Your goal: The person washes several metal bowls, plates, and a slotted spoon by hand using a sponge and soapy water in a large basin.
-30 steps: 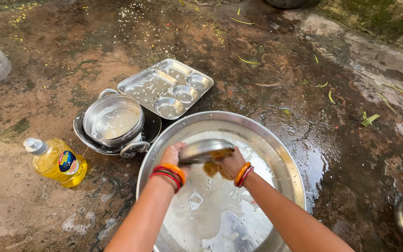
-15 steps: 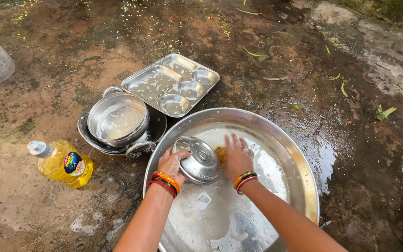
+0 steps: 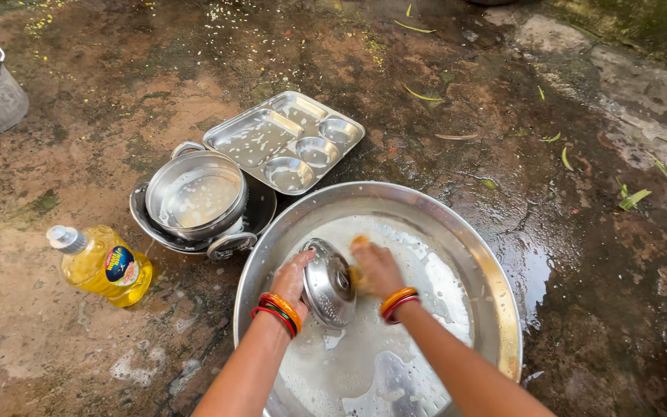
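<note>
Left hand point(image 3: 291, 279) grips steel lid point(image 3: 327, 283) on edge over soapy basin point(image 3: 496, 293); right hand point(image 3: 376, 268) presses scrubber point(image 3: 358, 242) on dome. Keep lid inside basin, scrub around knob.

Glossy steel lid point(image 3: 329, 283), shiny wet metal basin point(image 3: 457, 232), rough damp ground point(image 3: 503, 100)

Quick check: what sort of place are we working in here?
Probably an outdoor dishwashing spot in a yard: wet, mossy bare ground strewn with leaves, a big steel basin of soapy water, and steel dishes stacked beside a dish-soap bottle.
</note>
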